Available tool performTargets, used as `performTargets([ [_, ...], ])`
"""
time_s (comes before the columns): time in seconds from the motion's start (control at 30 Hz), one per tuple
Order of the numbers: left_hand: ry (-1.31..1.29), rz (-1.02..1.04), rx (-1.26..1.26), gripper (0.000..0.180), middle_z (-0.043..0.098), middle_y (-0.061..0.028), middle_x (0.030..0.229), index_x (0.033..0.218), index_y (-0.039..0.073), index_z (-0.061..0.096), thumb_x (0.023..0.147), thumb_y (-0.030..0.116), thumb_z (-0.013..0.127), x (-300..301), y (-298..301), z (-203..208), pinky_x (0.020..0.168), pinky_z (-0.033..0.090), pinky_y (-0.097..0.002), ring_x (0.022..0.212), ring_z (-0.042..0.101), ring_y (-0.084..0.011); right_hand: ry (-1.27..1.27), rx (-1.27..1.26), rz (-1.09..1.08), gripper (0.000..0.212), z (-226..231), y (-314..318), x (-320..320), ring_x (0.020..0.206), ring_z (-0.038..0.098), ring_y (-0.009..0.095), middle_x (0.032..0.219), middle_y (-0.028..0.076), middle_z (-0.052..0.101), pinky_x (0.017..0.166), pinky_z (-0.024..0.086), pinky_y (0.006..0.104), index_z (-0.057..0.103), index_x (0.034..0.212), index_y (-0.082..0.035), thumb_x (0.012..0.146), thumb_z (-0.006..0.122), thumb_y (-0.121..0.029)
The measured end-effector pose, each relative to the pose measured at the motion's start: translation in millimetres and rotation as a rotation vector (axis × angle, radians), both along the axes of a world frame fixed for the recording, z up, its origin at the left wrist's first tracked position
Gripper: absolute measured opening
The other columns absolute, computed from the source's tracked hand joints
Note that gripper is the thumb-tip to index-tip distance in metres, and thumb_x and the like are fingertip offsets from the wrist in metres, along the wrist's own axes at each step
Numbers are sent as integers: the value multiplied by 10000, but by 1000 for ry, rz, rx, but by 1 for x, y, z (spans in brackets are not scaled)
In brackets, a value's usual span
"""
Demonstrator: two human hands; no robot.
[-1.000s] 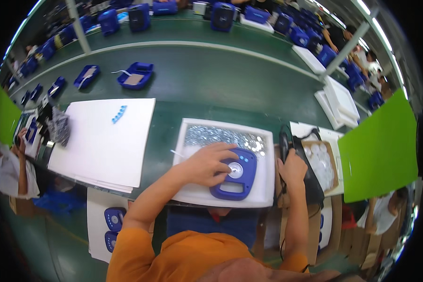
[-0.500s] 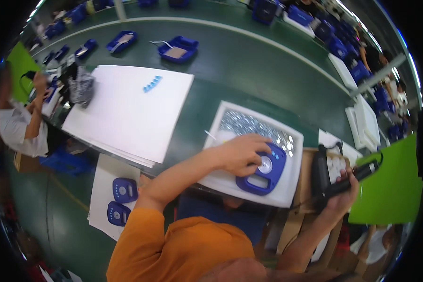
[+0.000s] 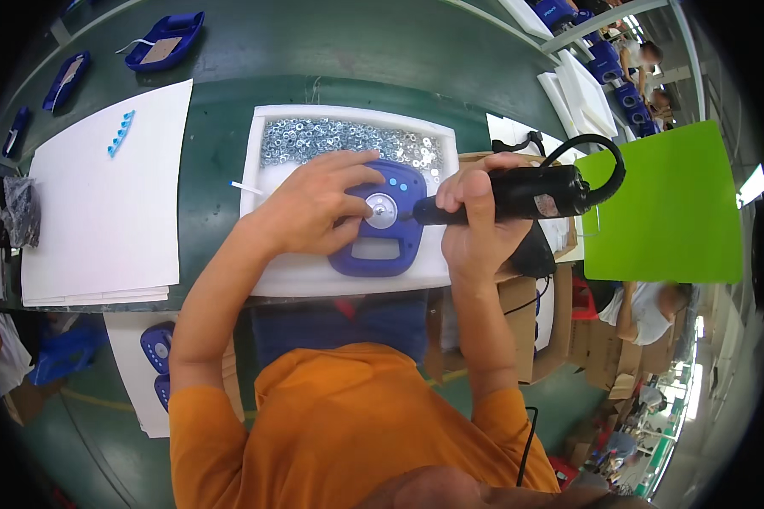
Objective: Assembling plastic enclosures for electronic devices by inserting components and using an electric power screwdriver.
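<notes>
The left hand [image 3: 318, 208] lies flat, fingers spread, pressing down on a blue plastic housing [image 3: 380, 231] that rests on a white tray [image 3: 348, 276] straight ahead of the person, on the green surface [image 3: 331, 51]. The right hand [image 3: 475, 216] is clamped around a black electric screwdriver [image 3: 526, 193], its tip reaching toward the round silver disc [image 3: 381, 209] in the middle of the housing, just beside the left fingertips. The screwdriver's long axis runs nearly level, pointing from the right hand across to the left hand, its cable looping up behind the right hand. The housing looks like a stiff, light moulded shell — probably apt to skid on the smooth tray, so a flat palm on its broad face seems the sound hold; its long axis runs from the person outward, the cut-out handle end nearest the body. Beyond both hands a heap of small metal washers [image 3: 339, 136] fills the tray's far strip. Well to the left of the left hand lies a white sheet [image 3: 102, 212].
</notes>
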State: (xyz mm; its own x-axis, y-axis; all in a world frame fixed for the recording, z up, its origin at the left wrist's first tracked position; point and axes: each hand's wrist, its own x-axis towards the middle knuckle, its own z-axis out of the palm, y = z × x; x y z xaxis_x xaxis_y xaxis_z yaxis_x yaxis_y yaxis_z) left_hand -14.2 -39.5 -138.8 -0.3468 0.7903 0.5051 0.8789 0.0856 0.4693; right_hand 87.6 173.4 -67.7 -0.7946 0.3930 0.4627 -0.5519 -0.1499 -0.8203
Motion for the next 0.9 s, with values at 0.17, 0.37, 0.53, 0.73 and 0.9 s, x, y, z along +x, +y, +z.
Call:
performTargets([
  [0.17, 9, 8, -7, 233, 730, -122, 1446, 990, 98, 894, 792, 99, 770, 2, -2, 2, 1300, 452, -612, 1584, 552, -400, 54, 47, 25, 390, 0, -17, -10, 785, 710, 163, 955, 87, 705, 716, 591, 306, 593, 1285, -23, 1015, 874, -9],
  [0.37, 13, 16, 24, 193, 736, -120, 1399, 944, 92, 883, 805, 113, 751, 3, -2, 3, 1319, 438, -590, 1551, 575, -382, -28, 175, 39, 420, -23, -21, -18, 810, 697, 120, 966, 56, 725, 731, 571, 274, 631, 1229, -25, 957, 950, -47],
  [0.53, 25, 21, 14, 196, 732, -115, 1397, 948, 83, 882, 808, 109, 747, 3, -2, 2, 1319, 432, -598, 1547, 577, -384, -45, 225, 171, 396, -22, -6, -26, 827, 693, 111, 969, 38, 722, 717, 560, 271, 649, 1205, -31, 946, 947, -30],
  [0.73, 0, 24, 15, 190, 732, -115, 1398, 945, 81, 879, 818, 104, 739, 2, -1, 2, 1333, 417, -609, 1545, 578, -386, -91, 215, -5, 261, -17, -29, -23, 710, 688, 159, 910, 77, 683, 675, 589, 319, 586, 1184, -8, 1042, 800, 36],
  [0.9, -3, 20, -3, 194, 734, -109, 1399, 949, 87, 882, 822, 98, 736, 2, -1, 2, 1351, 395, -606, 1551, 574, -381, -130, 205, 91, 287, -17, -20, -26, 691, 684, 162, 876, 74, 684, 656, 583, 322, 595, 1165, -13, 1020, 839, 28],
])
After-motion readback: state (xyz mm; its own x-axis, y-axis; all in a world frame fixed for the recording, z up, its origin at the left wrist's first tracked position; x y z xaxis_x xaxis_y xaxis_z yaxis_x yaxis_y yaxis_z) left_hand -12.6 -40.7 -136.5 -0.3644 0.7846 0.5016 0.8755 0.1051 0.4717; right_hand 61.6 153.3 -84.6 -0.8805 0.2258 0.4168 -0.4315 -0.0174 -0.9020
